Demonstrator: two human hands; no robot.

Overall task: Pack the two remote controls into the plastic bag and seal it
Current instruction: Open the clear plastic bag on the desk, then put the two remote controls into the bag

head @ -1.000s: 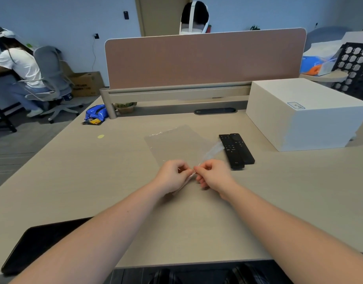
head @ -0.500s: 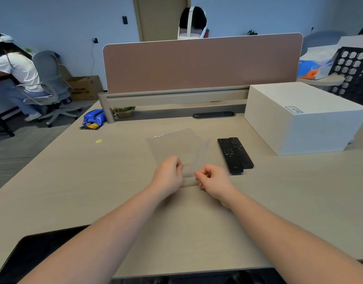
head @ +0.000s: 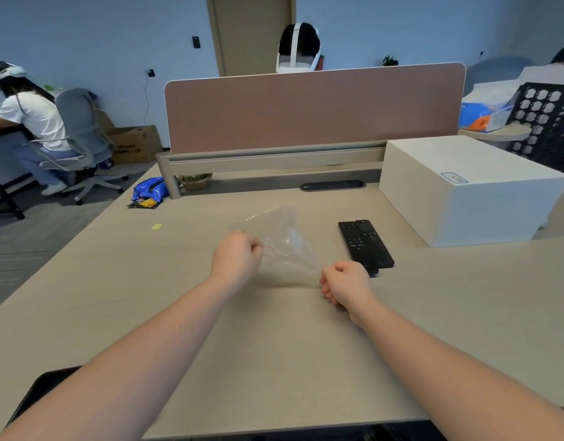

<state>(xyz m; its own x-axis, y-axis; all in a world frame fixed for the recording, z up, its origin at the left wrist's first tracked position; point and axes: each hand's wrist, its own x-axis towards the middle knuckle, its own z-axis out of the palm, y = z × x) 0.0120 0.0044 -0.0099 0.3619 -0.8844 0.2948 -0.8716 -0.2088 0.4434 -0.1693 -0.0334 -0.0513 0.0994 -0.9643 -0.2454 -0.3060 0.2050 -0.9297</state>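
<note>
A clear plastic bag (head: 282, 241) with a red seal line is stretched just above the desk between my two hands. My left hand (head: 237, 257) pinches one side of its near edge, and my right hand (head: 344, 283) grips the other side lower down and to the right. The bag's mouth is pulled apart between them. Two black remote controls (head: 365, 245) lie side by side on the desk, just right of the bag and beyond my right hand. Nothing shows inside the bag.
A large white box (head: 465, 189) stands at the right, close to the remotes. A brown divider panel (head: 312, 109) closes the desk's far side. A blue snack packet (head: 148, 192) lies far left. A dark tablet (head: 42, 393) lies at the near left edge. People sit behind.
My hands have moved apart, the left up and left, the right down and right, pulling the bag's near edge open and lifting the bag off the desk.
</note>
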